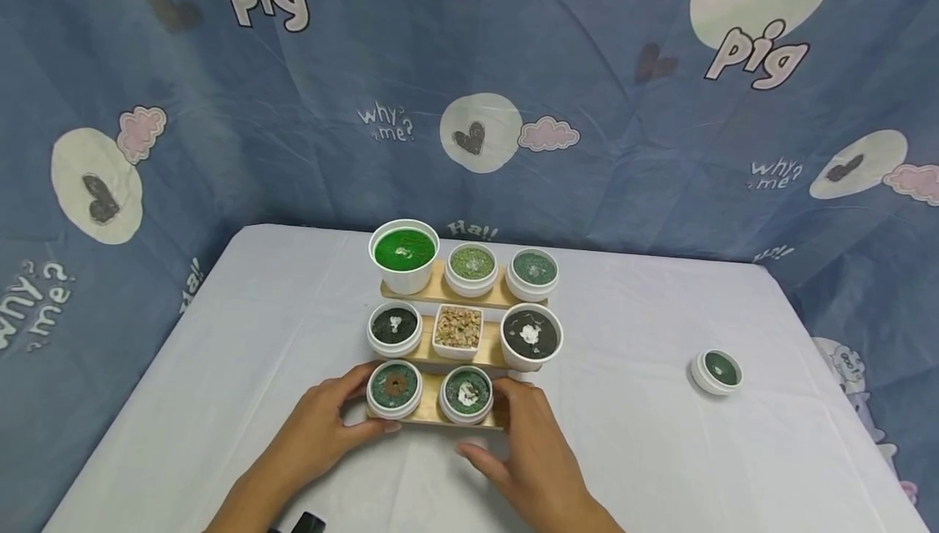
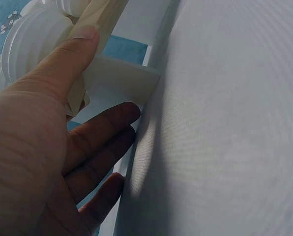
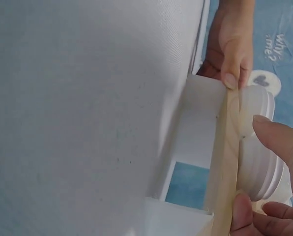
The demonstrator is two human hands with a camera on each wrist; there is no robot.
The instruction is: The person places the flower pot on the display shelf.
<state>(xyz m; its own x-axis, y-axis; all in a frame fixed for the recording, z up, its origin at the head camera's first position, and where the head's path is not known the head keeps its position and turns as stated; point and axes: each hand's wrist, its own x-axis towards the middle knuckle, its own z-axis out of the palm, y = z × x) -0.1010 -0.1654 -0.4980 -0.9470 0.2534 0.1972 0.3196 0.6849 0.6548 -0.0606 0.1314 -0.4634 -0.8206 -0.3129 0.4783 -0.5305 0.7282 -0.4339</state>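
Note:
A tiered stand with wooden shelf boards on white supports holds several small white pots. On its front shelf board (image 1: 431, 412) sit a pot with a brown-centred green top (image 1: 394, 390) and a pot with a white-centred green top (image 1: 466, 396). My left hand (image 1: 330, 415) grips the left end of this board, thumb (image 2: 85, 42) on its front edge; the other fingers spread beneath. My right hand (image 1: 531, 443) is around the right end, fingers beside the white-centred pot and a fingertip (image 3: 242, 211) at the board. Its thumb stands apart in front of that pot.
The middle shelf carries two dark-topped pots (image 1: 394, 327) and a square pot of tan bits (image 1: 458, 329). Behind are a bright green tub (image 1: 405, 252) and two green-topped pots (image 1: 472, 266). A lone green-topped pot (image 1: 716, 372) stands right on the white table (image 1: 645, 451).

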